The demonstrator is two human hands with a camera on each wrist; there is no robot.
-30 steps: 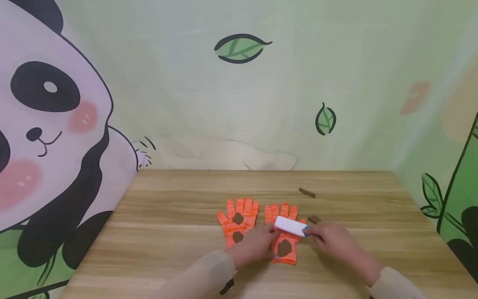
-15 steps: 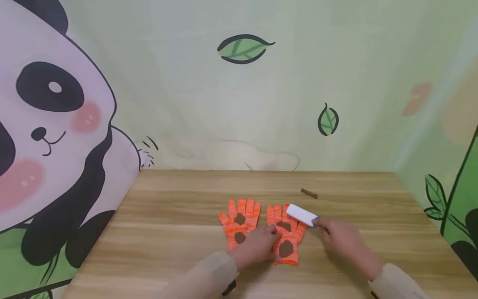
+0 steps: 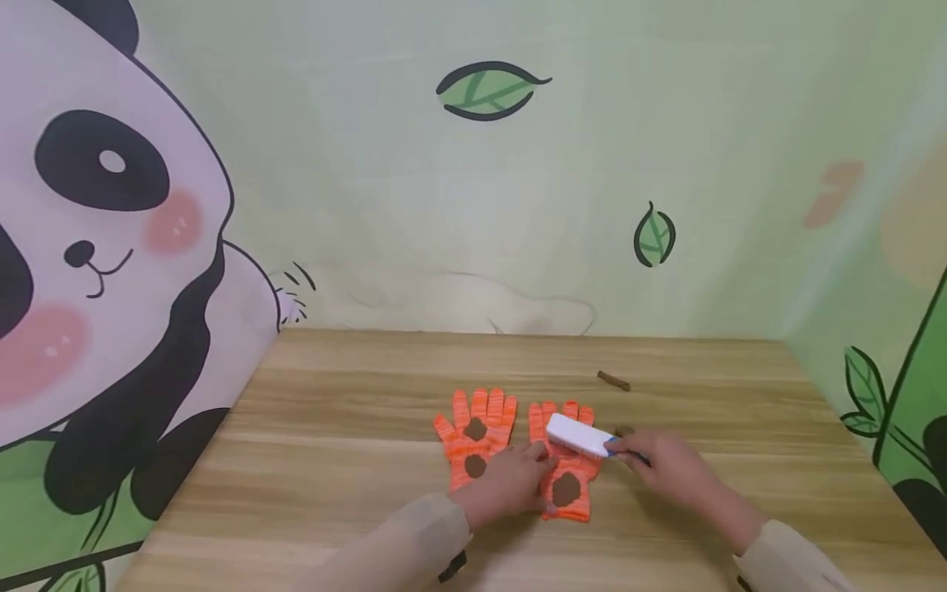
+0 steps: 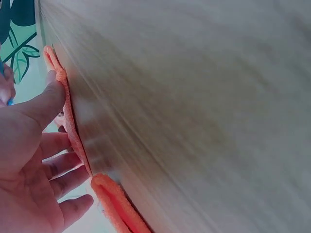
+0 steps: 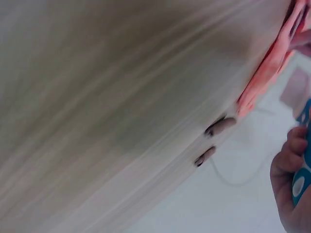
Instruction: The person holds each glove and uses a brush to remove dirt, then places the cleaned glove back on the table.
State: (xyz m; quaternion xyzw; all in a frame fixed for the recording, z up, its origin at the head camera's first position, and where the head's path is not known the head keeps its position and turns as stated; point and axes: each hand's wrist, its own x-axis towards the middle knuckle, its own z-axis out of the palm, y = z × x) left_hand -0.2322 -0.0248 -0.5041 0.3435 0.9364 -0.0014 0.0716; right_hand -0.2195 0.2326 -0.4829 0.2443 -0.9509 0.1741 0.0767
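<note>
Two orange knitted gloves lie flat with fingers pointing away, the left glove (image 3: 460, 427) and the right glove (image 3: 579, 510) each bearing brown patches. My left hand (image 3: 510, 479) rests on the right glove's near left edge, overlapping part of the left glove in the head view. In the left wrist view its thumb and extended fingers press down the orange fabric. My right hand (image 3: 669, 469) grips the blue handle (image 5: 302, 177) of a scrub brush (image 3: 579, 436). The white brush head lies across the right glove just below its fingers, covering the upper brown patch.
A short brown stick (image 3: 614, 381) lies beyond the right glove. A second brown piece (image 5: 221, 126) lies near that glove's edge, mostly behind my right hand in the head view. A curtain (image 3: 370, 205) printed with a panda and leaves backs the wooden table (image 3: 333, 444).
The brush went right and away, baring the upper brown patch, then came back left over the right glove. My left hand stays in place.
</note>
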